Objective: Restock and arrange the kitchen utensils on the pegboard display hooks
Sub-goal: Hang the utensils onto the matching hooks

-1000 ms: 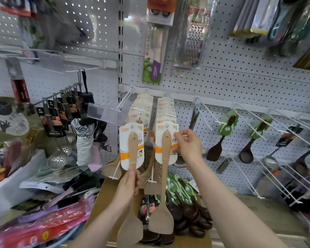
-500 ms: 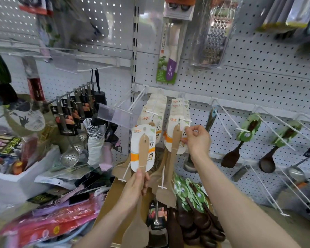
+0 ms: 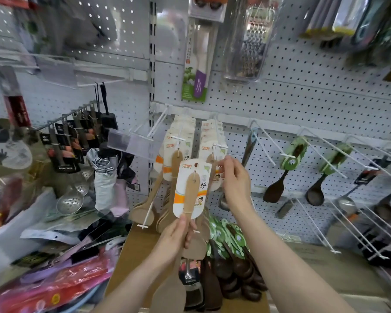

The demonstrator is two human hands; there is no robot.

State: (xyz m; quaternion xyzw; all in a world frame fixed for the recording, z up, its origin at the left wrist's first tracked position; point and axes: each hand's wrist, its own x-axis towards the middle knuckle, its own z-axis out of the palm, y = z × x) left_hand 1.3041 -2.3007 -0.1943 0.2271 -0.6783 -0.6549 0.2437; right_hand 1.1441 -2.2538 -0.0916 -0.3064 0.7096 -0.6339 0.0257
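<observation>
Perforated pegboard [image 3: 303,98] — left grip [image 3: 174,240] holds flat wooden spatula [image 3: 191,195].

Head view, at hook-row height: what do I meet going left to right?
black-carded utensils → folded umbrella → clear label holder → wooden spatula gripped by the left hand → right hand pinching the hung spatula cards → dark spatula → dark spoon → steel ladle

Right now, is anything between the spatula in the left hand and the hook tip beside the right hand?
Nothing visible blocks the hook tip. The right hand pinches the front hung card just below it, and the held spatula in the left hand sits lower left of the tip.
</observation>
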